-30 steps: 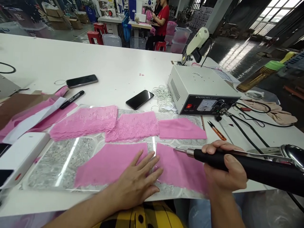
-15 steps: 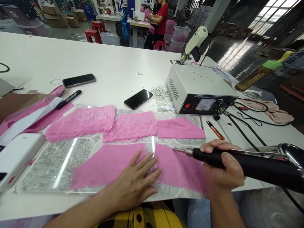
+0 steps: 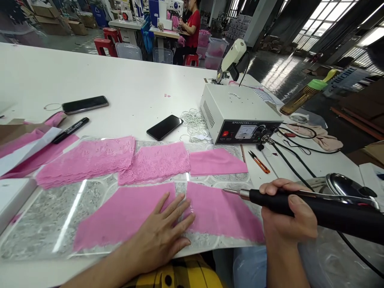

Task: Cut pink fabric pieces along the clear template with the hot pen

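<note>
Right hand [image 3: 288, 225] grips a matte, perhaps rubbery wand [image 3: 336, 214].

Head view. My left hand [image 3: 162, 236] lies flat, fingers spread, where two plain pink fabric pieces meet: the left piece [image 3: 120, 216] and the right piece [image 3: 219, 212], both on a clear patterned board [image 3: 45, 224]. My right hand [image 3: 288, 220] is wrapped round a black-handled tool [image 3: 315, 208], its metal tip over the upper edge of the right piece. Further back on the board: two pink lace pieces [image 3: 87, 160] and a small pink piece [image 3: 216, 162]. Beyond it: a white control box [image 3: 237, 116], a black phone [image 3: 165, 127], orange snips [image 3: 259, 162].
</note>
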Available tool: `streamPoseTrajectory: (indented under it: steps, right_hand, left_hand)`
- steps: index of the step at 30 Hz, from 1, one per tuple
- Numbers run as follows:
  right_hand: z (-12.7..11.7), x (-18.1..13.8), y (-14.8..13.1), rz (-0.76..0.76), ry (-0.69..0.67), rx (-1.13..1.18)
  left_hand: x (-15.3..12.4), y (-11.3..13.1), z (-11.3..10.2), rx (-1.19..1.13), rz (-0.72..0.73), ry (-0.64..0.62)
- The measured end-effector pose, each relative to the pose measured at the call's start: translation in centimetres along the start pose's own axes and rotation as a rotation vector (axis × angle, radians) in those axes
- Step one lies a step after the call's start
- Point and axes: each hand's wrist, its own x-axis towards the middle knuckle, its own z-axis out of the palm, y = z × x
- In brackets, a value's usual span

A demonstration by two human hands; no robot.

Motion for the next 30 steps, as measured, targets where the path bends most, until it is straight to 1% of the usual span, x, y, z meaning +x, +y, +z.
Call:
streamPoseTrajectory:
  steps: [7, 13, 15, 18, 21, 25, 30]
  right_hand:
    - [0.6, -0.6, 0.7, -0.012, 0.002, 0.002]
    - [0.5, -0.2, 0.7, -0.017, -0.040, 0.004]
    - [0.1, 0.1, 0.6, -0.030, -0.016, 0.008]
    - [-0.7, 0.7, 0.2, -0.058, 0.072, -0.007]
    - [-1.5, 1.1, -0.1, -0.058, 0.129, -0.025]
    - [-1.9, 1.0, -0.3, -0.045, 0.147, -0.058]
    - [-2.0, 0.8, -0.2, -0.041, 0.128, -0.055]
  left_hand:
    - [0.0, -0.1, -0.1, 0.054, 0.030, -0.033]
    - [-0.2, -0.3, 0.2, 0.108, 0.057, -0.024]
    - [-0.2, -0.4, 0.2, 0.123, 0.062, -0.025]
    - [-0.3, -0.5, 0.3, 0.137, 0.070, -0.031]
    - [-0.3, -0.5, 0.4, 0.151, 0.069, -0.033]
    - [-0.2, -0.5, 0.3, 0.163, 0.067, -0.037]
    - [-0.1, -0.5, 0.0, 0.176, 0.068, -0.049]
